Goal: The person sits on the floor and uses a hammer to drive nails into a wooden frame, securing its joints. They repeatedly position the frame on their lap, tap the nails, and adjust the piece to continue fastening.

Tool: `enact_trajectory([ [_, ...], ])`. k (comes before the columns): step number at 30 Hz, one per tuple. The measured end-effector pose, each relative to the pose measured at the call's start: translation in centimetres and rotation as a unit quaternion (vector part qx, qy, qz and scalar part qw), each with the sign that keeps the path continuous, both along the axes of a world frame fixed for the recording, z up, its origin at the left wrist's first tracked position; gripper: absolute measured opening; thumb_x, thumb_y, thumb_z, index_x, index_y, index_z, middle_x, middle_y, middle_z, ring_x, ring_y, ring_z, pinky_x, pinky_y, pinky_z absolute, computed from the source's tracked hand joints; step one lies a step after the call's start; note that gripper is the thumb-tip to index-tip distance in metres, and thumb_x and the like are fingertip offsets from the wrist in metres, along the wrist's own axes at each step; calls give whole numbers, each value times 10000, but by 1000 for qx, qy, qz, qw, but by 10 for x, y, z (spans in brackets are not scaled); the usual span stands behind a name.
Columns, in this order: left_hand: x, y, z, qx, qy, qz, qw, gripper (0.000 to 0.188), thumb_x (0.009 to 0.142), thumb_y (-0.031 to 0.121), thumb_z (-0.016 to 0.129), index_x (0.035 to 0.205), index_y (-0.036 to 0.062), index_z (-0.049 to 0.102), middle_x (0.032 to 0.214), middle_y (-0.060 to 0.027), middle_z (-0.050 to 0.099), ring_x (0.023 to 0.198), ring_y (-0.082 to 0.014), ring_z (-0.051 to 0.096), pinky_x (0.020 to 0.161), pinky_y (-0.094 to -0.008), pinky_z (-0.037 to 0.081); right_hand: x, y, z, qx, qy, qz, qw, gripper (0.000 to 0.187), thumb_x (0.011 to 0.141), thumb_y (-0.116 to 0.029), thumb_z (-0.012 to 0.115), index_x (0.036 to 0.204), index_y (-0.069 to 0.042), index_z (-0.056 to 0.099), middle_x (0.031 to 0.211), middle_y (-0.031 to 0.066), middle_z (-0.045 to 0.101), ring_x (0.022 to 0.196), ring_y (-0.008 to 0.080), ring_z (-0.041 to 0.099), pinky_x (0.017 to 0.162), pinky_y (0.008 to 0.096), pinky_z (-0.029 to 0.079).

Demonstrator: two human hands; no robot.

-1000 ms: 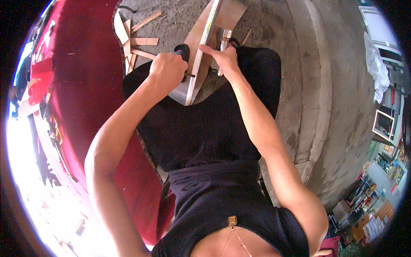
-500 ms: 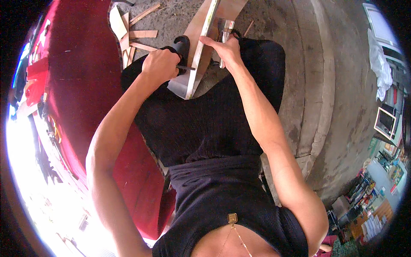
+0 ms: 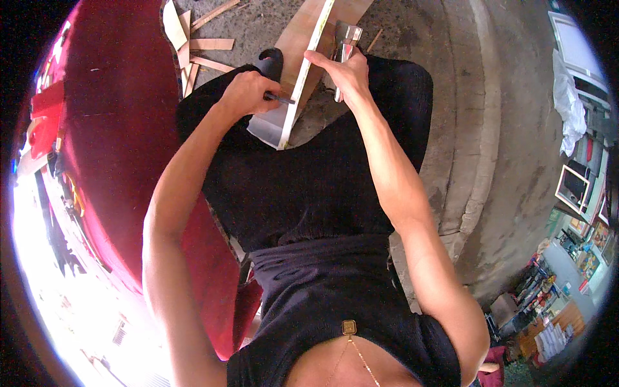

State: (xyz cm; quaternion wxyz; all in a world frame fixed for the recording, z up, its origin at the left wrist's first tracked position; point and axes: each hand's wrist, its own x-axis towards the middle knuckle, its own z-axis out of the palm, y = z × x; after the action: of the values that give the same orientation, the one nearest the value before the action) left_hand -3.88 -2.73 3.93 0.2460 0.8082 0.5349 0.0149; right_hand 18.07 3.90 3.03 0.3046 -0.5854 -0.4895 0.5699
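A long wooden board (image 3: 311, 64) with a pale edge stands between my legs, its near end by my lap. Thin whitish sheeting (image 3: 269, 127) shows at that end, on the left. My left hand (image 3: 248, 92) is closed on a small dark flat tool (image 3: 278, 98), whose tip meets the board's pale edge. Across the board, my right hand (image 3: 348, 72) grips a silver metal tool that looks like a staple gun (image 3: 351, 35). The right thumb reaches out to the board's edge. Part of the staple gun is hidden behind the fingers.
Several wood offcuts (image 3: 209, 44) lie on the stained concrete floor (image 3: 445, 161) at the far left. A red cloth-covered surface (image 3: 119, 148) runs along my left side. Shelves with assorted goods (image 3: 529, 284) and a white-framed panel (image 3: 572, 188) are at the right.
My left hand has shifted slightly right, and more of its dark tool shows. My right hand and the staple gun have moved a little right. The board stays almost in place.
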Motion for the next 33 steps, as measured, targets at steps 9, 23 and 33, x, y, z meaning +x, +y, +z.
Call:
enact_trajectory([
  [9, 3, -7, -27, 32, -112, 17, 993, 174, 635, 224, 756, 725, 108, 664, 651, -106, 632, 633, -321, 633, 593, -414, 503, 21, -8, 43, 151, 68, -39, 985, 372, 751, -266, 805, 973, -13, 648, 818, 33, 671, 733, 99, 603, 691, 269, 496],
  [23, 5, -10, -41, -5, -167, 40, 985, 215, 640, 228, 777, 746, 83, 659, 665, -125, 632, 657, -339, 635, 610, -429, 502, 41, -37, 136, 84, -273, 481, 829, 270, 828, -207, 654, 942, 35, 619, 773, 251, 619, 775, 403, 630, 713, 447, 491],
  [33, 6, -13, -54, 5, -166, 45, 985, 185, 664, 255, 741, 783, 119, 701, 635, -94, 638, 629, -290, 642, 605, -407, 514, 30, -42, 119, 78, -307, 503, 804, 248, 824, -190, 652, 910, 40, 615, 746, 237, 607, 724, 394, 620, 678, 436, 482],
])
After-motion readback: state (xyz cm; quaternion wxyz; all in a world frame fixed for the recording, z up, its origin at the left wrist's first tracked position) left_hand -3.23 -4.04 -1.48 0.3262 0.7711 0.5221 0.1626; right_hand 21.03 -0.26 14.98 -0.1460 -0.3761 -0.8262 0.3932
